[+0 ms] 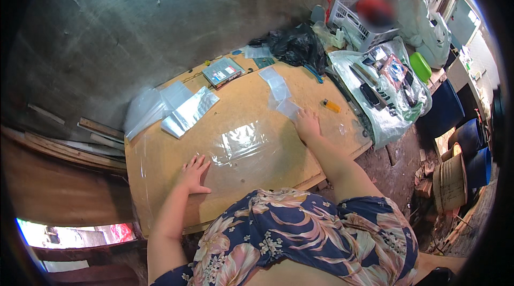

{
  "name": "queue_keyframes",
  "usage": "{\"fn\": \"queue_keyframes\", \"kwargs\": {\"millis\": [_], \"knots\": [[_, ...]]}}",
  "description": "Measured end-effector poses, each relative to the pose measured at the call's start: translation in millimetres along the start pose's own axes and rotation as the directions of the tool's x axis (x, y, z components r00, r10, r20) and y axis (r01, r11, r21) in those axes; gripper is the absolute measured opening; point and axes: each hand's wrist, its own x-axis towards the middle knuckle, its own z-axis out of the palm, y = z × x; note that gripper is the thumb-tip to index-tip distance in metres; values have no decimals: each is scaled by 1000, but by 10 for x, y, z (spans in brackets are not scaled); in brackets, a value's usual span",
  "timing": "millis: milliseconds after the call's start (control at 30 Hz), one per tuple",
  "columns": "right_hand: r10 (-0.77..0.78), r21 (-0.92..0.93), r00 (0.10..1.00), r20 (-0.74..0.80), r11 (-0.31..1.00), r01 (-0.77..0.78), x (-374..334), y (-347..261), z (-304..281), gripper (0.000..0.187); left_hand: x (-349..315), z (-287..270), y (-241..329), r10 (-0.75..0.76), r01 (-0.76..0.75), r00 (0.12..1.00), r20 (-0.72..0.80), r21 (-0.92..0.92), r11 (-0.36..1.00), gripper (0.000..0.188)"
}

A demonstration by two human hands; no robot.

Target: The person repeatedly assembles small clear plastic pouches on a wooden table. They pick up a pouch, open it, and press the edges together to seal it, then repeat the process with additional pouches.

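My left hand point(194, 177) lies on the tabletop with its fingers spread, at the left edge of a clear plastic sheet point(241, 144) that shines in the light. My right hand point(308, 125) rests palm down further right, fingers stretched out. Its fingertips touch or lie beside the near end of a row of small clear plastic bags point(277, 87); I cannot tell whether they press on it. An orange lighter point(331, 106) lies to the right of that hand. At the left of the table is a stack of larger clear plastic bags point(160, 106), one shiny.
A flat grey box point(222, 72) sits at the table's far edge. Behind are a black plastic bag point(300, 45) and blue-handled pliers point(314, 74). At right, a plastic sheet point(388, 120) holds tools, near a white crate point(345, 15). Blue barrels point(479, 165) stand on the floor.
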Motion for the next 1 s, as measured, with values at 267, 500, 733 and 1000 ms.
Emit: {"fn": "queue_keyframes", "kwargs": {"millis": [267,500,733,1000], "knots": [[-160,36,965,-207,985,171,-170,171,-13,17,109,63,303,-162,147,981,-107,-138,979,93],[-271,743,942,197,669,37,-272,-58,-610,14,1041,-180,1448,-68,-419,820,-569,-676,606,88],[-389,913,850,355,-51,-404,-313,-254,-949,16,1514,-387,2148,35,-250,965,-259,-955,-162,80],[-234,880,856,461,-1,-475,-143,-120,-983,9,1510,165,2134,-77,-162,758,-648,-300,940,56]]}}
